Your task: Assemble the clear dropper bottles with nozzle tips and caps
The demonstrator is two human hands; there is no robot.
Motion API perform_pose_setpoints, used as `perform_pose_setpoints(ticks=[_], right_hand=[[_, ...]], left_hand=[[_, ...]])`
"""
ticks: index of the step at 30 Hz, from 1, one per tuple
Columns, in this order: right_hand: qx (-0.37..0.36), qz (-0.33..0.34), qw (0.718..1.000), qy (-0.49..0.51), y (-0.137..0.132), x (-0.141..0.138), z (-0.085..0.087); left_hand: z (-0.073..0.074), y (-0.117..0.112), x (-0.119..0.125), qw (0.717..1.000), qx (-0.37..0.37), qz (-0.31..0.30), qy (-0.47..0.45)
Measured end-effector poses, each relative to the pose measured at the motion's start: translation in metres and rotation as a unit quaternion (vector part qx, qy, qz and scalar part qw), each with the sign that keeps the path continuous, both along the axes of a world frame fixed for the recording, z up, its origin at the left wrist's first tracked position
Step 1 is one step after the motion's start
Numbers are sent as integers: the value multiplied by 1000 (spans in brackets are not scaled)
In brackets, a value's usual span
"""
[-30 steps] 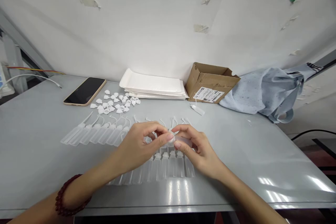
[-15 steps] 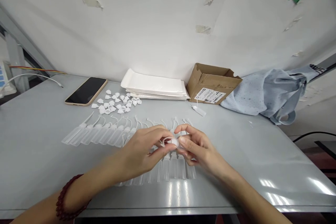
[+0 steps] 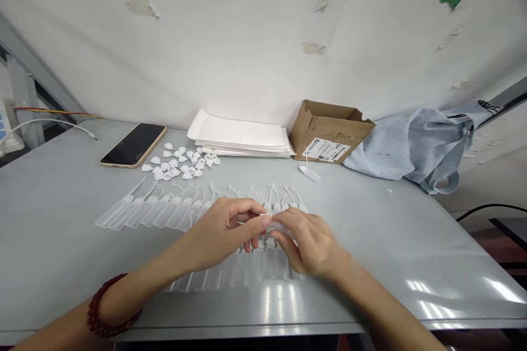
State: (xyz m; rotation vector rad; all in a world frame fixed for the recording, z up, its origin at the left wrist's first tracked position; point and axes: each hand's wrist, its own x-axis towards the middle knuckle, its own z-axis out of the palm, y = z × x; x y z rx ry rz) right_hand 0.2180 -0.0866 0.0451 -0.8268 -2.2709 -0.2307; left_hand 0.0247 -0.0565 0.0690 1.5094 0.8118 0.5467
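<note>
Between my hands, above the rows on the table, is a small translucent squeeze bottle (image 3: pixel 284 227). My left hand (image 3: pixel 236 226) pinches its white cap end between thumb and fingers, and most of that cap is covered. My right hand (image 3: pixel 310 238) has its fingers over the bottle's body, the thumb below. Beneath and behind the hands lie two rows of similar bottles: a back row (image 3: pixel 152 211) with white caps and thin strap tails, and a front row (image 3: pixel 230 271) partly hidden by my hands. Loose white tips (image 3: pixel 173 164) are heaped behind the left part of the rows.
A phone (image 3: pixel 134 145) lies at the back left near a white cable (image 3: pixel 61 120). White padded envelopes (image 3: pixel 242 134) are stacked against the wall. A cardboard box (image 3: pixel 333 131) stands right of them, with a single bottle (image 3: pixel 309 173) before it. Blue cloth (image 3: pixel 407 145) lies farther right.
My right hand has turned over so its back faces up, its fingers now over the bottle's body. The left thumb has closed over the cap, and the bottle's strap loop is now hidden.
</note>
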Motion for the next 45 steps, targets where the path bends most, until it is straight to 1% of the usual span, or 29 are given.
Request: perform_pose_setpoints(ticks=[1,2,3,5,6,8,9,11,14,17,19,20,22,23,25,26,27,28,29,30,32,33,35,36,37,39,40,42,45], right_hand=[[15,2,1000,-3,0,-1,-1],[13,3,1000,10,0,-1,-2],[-6,0,999,32,-1,-2,-3],[-85,-7,992,93,-4,-4,-5],[-132,-7,983,124,-5,-5,-5],[-231,-5,957,174,-8,-8,-4],[-281,-3,939,196,-10,-9,-3],[-378,-3,893,243,-12,-11,2],[-501,9,801,329,-13,-13,11],[-602,32,688,404,-10,-12,17],[-660,53,618,423,-7,-9,19],[-687,61,588,423,-5,-8,20],[-728,68,540,416,-2,-5,21],[-742,65,523,413,-1,-3,21],[-756,53,507,410,0,-2,21],[-756,47,508,410,1,-2,21],[-750,41,514,413,3,-1,21],[-734,34,532,420,4,-1,20],[-704,23,564,430,7,1,18],[-661,7,608,439,10,4,16],[-533,-49,720,443,19,14,12],[-467,-83,768,431,24,21,9],[-365,-139,830,397,35,37,2],[-327,-180,856,358,40,45,-1],[-301,-227,876,302,45,52,-5],[-258,-304,898,184,53,65,-12],[-242,-331,902,134,56,69,-15],[-228,-355,902,87,61,74,-20],[-222,-384,894,56,63,75,-25]], left_hand=[[0,0,0,1000,-2,-5,3],[0,0,1,1000,-2,-8,5],[0,-1,1,1000,0,-7,6],[-1,-1,1,1000,7,3,4],[-1,-1,1,1000,9,8,3],[-3,-2,1,1000,11,15,-5],[-3,-2,1,1000,11,15,-11],[-4,-3,1,1000,15,13,-23],[-2,-5,2,998,48,15,-26],[0,-6,2,992,123,19,-8],[-2,-6,2,981,192,22,11],[-4,-6,2,972,233,22,18],[-9,-6,1,948,316,19,27],[-12,-5,1,935,353,15,28],[-16,-3,1,915,402,6,34],[-17,-1,0,909,415,0,39],[-17,2,-2,905,424,-5,45],[-16,7,-4,902,428,-6,54],[-15,13,-9,899,432,-4,69],[-13,20,-15,897,433,12,91],[-10,38,-33,882,430,75,179],[-9,48,-44,866,426,108,239],[-10,67,-67,814,436,147,355],[-12,76,-77,794,431,151,402],[-14,82,-85,784,418,143,436],[-17,91,-96,783,402,122,458],[-19,93,-99,785,398,116,460],[-21,94,-101,788,396,110,459],[-22,94,-100,789,392,107,460]])
